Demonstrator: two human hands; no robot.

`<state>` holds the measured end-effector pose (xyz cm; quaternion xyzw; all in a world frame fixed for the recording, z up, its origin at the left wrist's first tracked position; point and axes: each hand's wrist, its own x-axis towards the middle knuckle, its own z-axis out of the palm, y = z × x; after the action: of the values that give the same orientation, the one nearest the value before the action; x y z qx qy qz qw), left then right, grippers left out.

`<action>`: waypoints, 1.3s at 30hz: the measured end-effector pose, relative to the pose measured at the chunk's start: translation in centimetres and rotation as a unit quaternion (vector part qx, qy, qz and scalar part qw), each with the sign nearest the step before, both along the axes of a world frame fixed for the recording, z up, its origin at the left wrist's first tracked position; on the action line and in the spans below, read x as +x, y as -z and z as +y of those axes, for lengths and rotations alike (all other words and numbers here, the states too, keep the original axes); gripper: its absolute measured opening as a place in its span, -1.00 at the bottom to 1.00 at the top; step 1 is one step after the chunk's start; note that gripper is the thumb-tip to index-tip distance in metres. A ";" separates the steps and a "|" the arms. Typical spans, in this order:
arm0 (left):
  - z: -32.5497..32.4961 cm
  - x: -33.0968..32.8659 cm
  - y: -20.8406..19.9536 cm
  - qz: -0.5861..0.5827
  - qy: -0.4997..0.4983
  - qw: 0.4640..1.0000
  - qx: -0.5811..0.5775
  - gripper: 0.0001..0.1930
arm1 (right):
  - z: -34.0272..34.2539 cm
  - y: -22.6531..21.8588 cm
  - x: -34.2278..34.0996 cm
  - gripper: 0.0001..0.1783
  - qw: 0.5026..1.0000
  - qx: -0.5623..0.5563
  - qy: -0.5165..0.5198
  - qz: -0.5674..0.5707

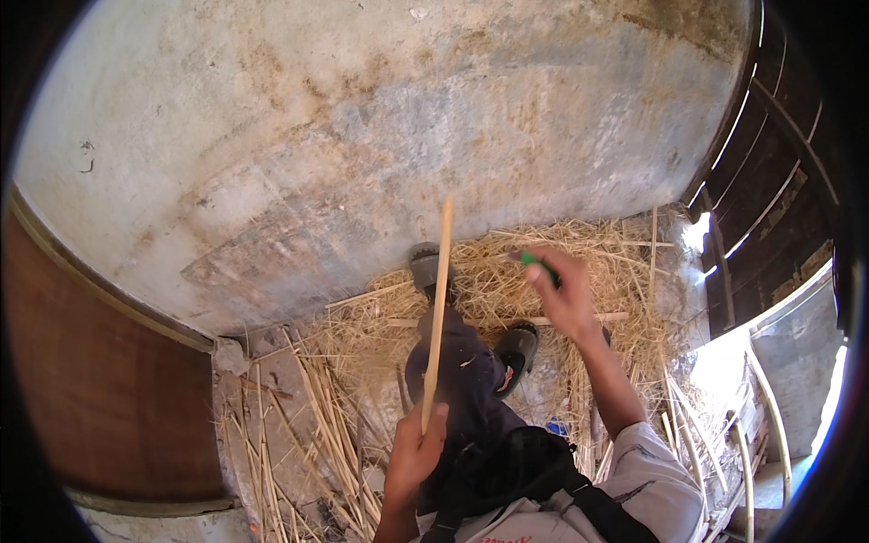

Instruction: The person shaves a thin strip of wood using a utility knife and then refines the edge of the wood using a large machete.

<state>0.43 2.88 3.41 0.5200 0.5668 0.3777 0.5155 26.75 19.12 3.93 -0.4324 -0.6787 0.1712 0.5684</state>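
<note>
My left hand [417, 452] is closed round the lower end of a long pale bamboo strip [438, 317], which stands almost upright and leans slightly right at its top. To the right and farther away, my right hand [566, 294] grips a green-handled knife [540, 268]. Its short blade, small and blurred here, points left toward the strip but stays apart from it. Beneath both hands lies a thick layer of straw-coloured shavings [615, 262].
A stained plaster wall [434, 118] rises just ahead of my shoes [517, 357]. Bundled bamboo strips [326, 416] lie at the lower left, beside a brown panel [100, 371]. More poles [744, 462] lean at the lower right, below dark boards [769, 172] with gaps.
</note>
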 end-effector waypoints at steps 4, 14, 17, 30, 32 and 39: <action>0.8 0.6 -0.2 -0.008 0.021 0.999 0.040 -0.70 | -4.1 -1.1 -2.7 -0.65 0.982 0.071 -0.129 -0.114; 1.6 1.7 -1.4 0.080 -0.008 0.995 0.057 -0.78 | -6.3 -1.2 -4.1 -0.65 0.968 0.103 -0.104 -0.204; 1.6 1.9 -1.8 0.109 -0.016 0.992 0.061 -0.79 | -6.2 -1.5 -4.1 -0.65 0.967 0.117 -0.093 -0.204; -2.0 2.0 1.5 0.145 0.040 0.987 0.055 -0.71 | 4.2 -1.7 1.4 -0.64 0.970 0.112 0.188 -0.103; -2.5 1.6 1.3 0.150 0.046 0.986 0.061 -0.70 | 6.6 -3.5 3.9 -0.63 0.965 -0.045 0.250 -0.071; 0.8 0.4 0.2 0.190 -0.056 0.977 0.085 -0.71 | 1.1 -0.9 -0.7 -0.65 0.996 0.060 0.035 -0.051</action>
<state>0.82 3.68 3.21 0.5913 0.6483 0.3475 0.3306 26.06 20.21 4.79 -0.4296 -0.7001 0.0879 0.5635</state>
